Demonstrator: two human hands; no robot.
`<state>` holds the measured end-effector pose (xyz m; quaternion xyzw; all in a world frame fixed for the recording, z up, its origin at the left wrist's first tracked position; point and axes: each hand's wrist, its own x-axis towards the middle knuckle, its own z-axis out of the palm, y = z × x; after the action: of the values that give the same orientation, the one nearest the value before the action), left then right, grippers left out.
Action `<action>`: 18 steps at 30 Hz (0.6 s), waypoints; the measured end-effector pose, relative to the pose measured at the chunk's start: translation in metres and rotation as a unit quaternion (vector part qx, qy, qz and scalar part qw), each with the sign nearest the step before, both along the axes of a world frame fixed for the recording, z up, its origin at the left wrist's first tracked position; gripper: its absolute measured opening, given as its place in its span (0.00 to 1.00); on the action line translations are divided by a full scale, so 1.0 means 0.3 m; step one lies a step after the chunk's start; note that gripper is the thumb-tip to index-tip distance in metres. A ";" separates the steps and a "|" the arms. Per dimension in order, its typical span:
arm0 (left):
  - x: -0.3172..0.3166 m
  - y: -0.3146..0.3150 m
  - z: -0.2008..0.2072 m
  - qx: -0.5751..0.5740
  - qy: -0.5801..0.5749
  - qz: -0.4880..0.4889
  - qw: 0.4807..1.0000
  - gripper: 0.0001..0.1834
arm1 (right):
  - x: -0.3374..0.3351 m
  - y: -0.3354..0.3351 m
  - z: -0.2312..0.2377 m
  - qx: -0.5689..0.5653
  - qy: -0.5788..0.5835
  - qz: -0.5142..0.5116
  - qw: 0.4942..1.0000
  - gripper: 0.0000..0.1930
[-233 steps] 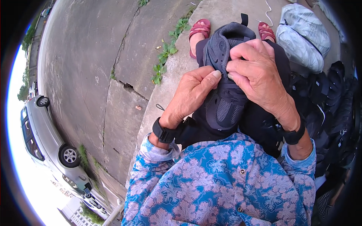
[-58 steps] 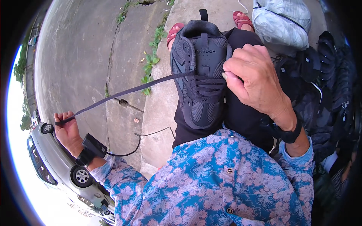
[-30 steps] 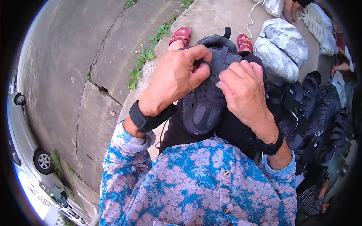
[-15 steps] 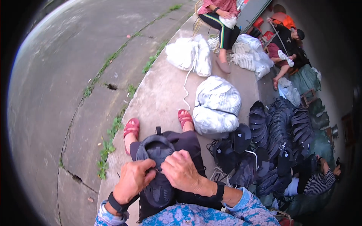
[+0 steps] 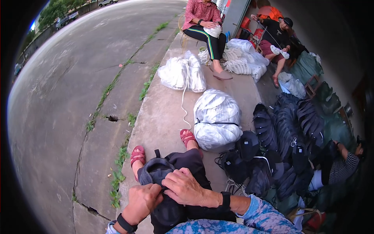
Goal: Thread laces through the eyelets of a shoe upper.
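Note:
A dark grey and black shoe (image 5: 168, 211) lies across my lap, its padded collar and heel loop pointing away from me and its toe toward me. My left hand (image 5: 142, 199) is closed at the shoe's lacing area, thumb and fingers pinched together. Beside it, my right hand (image 5: 187, 188) is also closed, fingers bent over the same part of the shoe. The two hands nearly touch. Any lace between the fingertips is too small or hidden to make out.
A white bundle tied with a black band (image 5: 218, 124) stands ahead, near clear bags of white pieces (image 5: 183, 74). Rows of dark shoes (image 5: 286, 128) fill the right. Several people sit around, one in a pink patterned shirt (image 5: 200, 17). Weeds (image 5: 117, 175) line the ledge at left.
The view has tilted up, showing more of the yard and the seated people. Both hands stay on the shoe at the lacing area, with the wrists slightly turned.

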<state>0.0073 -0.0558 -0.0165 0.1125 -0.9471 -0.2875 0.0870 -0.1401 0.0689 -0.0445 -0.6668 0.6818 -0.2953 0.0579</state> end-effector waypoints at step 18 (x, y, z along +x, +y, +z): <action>0.053 -0.032 0.027 0.534 0.175 0.222 0.797 0.19 | -0.064 -0.180 0.185 -0.025 -0.468 0.033 0.883 0.08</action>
<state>0.0232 -0.0654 -0.0083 0.2966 -0.5608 -0.7353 0.2385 -0.1592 0.0148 0.0110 -0.4744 0.5458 -0.5875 0.3632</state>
